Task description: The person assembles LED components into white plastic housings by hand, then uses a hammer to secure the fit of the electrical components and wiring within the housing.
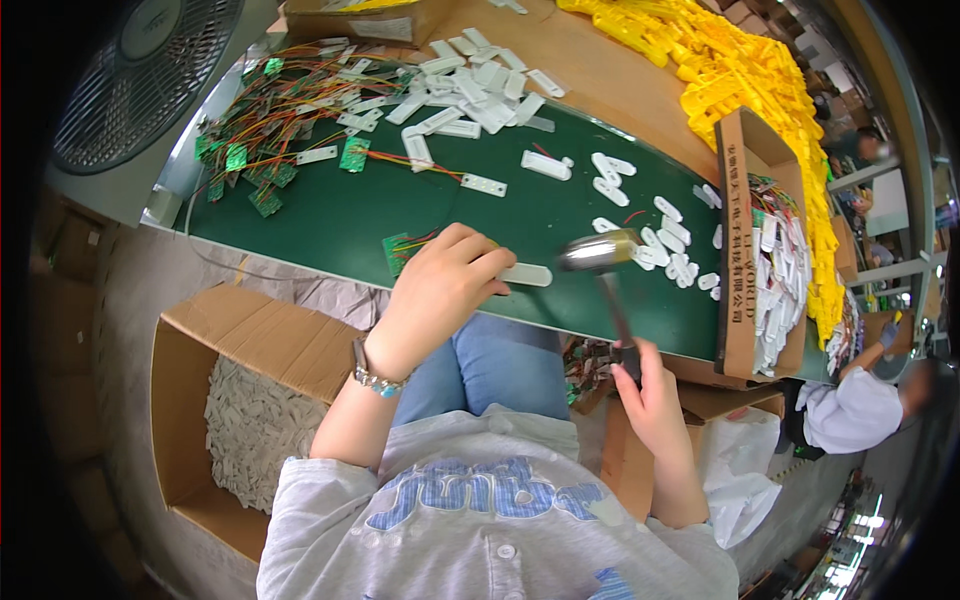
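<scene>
My left hand [445,280] is at the near edge of the green tabletop, fingers bent together onto one end of a slim white plastic casing [529,274]. The casing's other end sticks out to the right. Beside the wrist lies a green circuit board [394,254], its thin wires running under my fingers. My right hand [652,402] grips the dark handle of a hammer [616,305]. The hammer's metal head is raised just right of the casing, apart from it and slightly blurred. What lies beneath my left fingers is hidden.
Wired circuit boards [265,175] and white plastic covers [480,90] are heaped at the back left. Small white oval pieces [670,232] lie right. A cardboard box [735,250] of wired white parts stands at the right end, near yellow parts [740,80]. A fan [140,90] stands left.
</scene>
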`<state>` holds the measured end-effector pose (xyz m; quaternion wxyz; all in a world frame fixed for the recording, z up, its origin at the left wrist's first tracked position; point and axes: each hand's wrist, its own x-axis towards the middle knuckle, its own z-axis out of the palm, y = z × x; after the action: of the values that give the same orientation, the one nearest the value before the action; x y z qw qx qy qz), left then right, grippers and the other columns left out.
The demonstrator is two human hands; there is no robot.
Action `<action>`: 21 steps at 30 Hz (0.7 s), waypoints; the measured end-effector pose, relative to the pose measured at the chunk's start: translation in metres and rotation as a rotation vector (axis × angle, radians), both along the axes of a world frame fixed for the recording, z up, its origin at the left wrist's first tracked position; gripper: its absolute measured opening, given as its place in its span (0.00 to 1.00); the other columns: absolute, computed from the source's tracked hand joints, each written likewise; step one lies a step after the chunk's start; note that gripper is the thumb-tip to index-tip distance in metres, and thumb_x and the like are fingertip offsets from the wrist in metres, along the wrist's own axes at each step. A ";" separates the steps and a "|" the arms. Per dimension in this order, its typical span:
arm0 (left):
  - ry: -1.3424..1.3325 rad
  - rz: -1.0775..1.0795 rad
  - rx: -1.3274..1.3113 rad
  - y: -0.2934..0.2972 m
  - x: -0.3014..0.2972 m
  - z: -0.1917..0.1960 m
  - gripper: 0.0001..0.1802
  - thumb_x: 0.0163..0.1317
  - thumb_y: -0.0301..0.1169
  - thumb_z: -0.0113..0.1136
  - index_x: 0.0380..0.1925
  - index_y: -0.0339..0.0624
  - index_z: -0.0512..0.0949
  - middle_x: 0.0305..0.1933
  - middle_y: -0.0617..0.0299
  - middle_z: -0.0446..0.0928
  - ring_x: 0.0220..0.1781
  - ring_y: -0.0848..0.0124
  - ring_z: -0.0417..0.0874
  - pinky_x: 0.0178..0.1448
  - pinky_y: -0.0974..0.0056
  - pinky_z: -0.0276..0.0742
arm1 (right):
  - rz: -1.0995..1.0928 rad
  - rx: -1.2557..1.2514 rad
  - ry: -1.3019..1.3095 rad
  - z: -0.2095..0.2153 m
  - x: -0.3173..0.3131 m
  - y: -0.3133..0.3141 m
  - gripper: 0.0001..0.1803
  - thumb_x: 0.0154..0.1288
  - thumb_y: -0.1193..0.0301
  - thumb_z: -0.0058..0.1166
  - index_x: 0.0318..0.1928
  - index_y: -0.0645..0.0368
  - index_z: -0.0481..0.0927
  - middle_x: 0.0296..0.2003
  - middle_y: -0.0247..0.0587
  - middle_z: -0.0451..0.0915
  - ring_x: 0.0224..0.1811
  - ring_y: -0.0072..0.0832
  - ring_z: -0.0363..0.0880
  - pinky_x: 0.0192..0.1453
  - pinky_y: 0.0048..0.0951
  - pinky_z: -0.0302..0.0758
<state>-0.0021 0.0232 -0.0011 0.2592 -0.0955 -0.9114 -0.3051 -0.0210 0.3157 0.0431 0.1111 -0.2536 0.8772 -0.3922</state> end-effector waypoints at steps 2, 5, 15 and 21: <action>-0.016 -0.004 0.002 0.000 0.003 0.002 0.16 0.49 0.30 0.71 0.39 0.43 0.81 0.41 0.62 0.81 0.47 0.60 0.78 0.51 0.57 0.78 | 0.073 0.207 0.161 0.002 0.000 0.009 0.21 0.67 0.73 0.58 0.58 0.64 0.72 0.42 0.56 0.82 0.39 0.51 0.83 0.42 0.41 0.78; -0.031 -0.009 -0.002 -0.002 0.002 0.002 0.16 0.48 0.30 0.71 0.39 0.43 0.81 0.41 0.62 0.81 0.47 0.60 0.78 0.51 0.57 0.77 | 0.039 0.001 0.180 -0.003 0.004 0.009 0.21 0.66 0.75 0.60 0.58 0.66 0.73 0.41 0.54 0.82 0.38 0.47 0.84 0.42 0.36 0.78; -0.026 -0.002 0.001 0.002 0.004 0.004 0.16 0.47 0.28 0.71 0.38 0.42 0.80 0.39 0.61 0.81 0.46 0.58 0.78 0.50 0.56 0.76 | 0.099 0.239 0.396 -0.002 0.019 0.006 0.22 0.61 0.79 0.58 0.57 0.63 0.73 0.40 0.49 0.82 0.34 0.45 0.84 0.34 0.39 0.80; -0.036 0.005 -0.017 -0.001 0.004 0.003 0.16 0.48 0.27 0.71 0.38 0.41 0.80 0.40 0.61 0.81 0.46 0.58 0.78 0.50 0.56 0.76 | 0.018 0.010 0.417 -0.012 0.017 0.004 0.21 0.63 0.77 0.57 0.57 0.61 0.74 0.41 0.49 0.83 0.36 0.44 0.85 0.36 0.38 0.80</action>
<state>0.0022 0.0219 0.0024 0.2424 -0.0900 -0.9187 -0.2985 -0.0040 0.3197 0.0315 -0.0681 -0.3365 0.8810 -0.3256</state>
